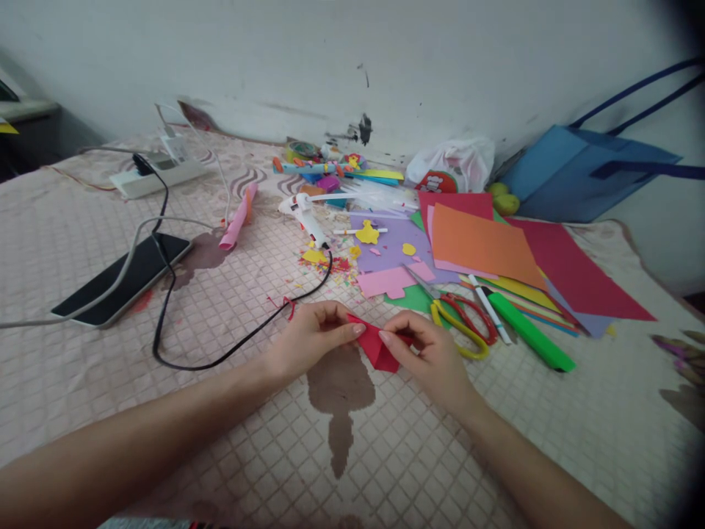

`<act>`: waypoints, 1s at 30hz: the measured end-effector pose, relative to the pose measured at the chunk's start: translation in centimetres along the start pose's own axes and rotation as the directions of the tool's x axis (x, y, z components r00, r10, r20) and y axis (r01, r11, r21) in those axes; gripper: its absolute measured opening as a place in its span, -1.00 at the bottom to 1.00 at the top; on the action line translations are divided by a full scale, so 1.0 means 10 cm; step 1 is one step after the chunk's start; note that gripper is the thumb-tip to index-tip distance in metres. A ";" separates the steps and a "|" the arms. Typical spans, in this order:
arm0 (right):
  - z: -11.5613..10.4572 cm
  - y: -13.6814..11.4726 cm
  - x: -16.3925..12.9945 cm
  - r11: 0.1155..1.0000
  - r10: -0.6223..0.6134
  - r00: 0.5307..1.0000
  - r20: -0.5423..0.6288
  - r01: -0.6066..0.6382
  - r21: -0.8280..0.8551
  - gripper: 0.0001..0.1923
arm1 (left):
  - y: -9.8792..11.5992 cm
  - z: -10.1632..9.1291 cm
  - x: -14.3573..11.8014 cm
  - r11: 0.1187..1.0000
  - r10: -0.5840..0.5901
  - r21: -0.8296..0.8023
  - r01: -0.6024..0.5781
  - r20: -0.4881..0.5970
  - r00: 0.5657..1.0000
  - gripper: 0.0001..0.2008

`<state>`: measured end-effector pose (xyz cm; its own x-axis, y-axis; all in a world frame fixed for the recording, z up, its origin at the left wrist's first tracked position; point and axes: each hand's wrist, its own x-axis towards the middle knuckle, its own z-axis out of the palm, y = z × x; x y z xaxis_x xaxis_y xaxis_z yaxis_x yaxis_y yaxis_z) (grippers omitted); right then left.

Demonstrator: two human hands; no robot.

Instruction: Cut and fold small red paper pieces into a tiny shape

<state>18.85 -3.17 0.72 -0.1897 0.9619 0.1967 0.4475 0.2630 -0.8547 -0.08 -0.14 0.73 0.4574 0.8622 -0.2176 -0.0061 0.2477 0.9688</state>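
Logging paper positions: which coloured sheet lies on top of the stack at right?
The orange sheet: it lies whole and uncovered, overlapping the dark red sheet and pink sheet beneath it.

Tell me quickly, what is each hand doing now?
Left hand: closed on the red paper.
Right hand: closed on the same red paper.

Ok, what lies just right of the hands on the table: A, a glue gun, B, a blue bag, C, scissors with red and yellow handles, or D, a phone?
C: the scissors lie right beside the right hand, which pinches the red paper together with the left hand.
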 end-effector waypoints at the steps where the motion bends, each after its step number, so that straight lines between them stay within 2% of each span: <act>1: 0.00 0.00 0.00 1.000 0.001 1.000 -0.001 -0.001 0.000 -0.89 | 0.00 0.00 0.00 1.000 -0.007 0.005 0.007 -0.014 1.000 -0.80; 5: 0.01 0.00 0.00 1.000 0.013 1.000 -0.007 -0.013 -0.002 -0.87 | 0.00 0.00 0.00 0.999 -0.021 0.034 0.022 -0.037 0.999 -0.79; 17: 0.02 0.01 -0.01 0.999 0.033 0.999 -0.020 -0.032 0.016 -0.87 | -0.02 -0.01 0.02 0.998 0.063 0.014 -0.062 -0.053 0.997 -0.81; 23: 0.04 -0.01 -0.03 1.000 0.014 1.000 -0.013 -0.014 0.013 -0.88 | -0.03 0.01 0.01 1.000 0.006 0.006 -0.006 0.051 0.999 -0.82; 30: 0.03 -0.02 -0.02 0.994 0.070 0.997 0.026 -0.072 0.084 -0.82 | -0.05 0.01 -0.01 0.999 -0.010 0.046 0.009 0.015 1.000 -0.80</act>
<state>18.56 -3.46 0.66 -0.1805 0.9757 0.1240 0.3847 0.1861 -0.9041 -0.02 -0.36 0.24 0.4710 0.8529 -0.2252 0.0385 0.2351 0.9712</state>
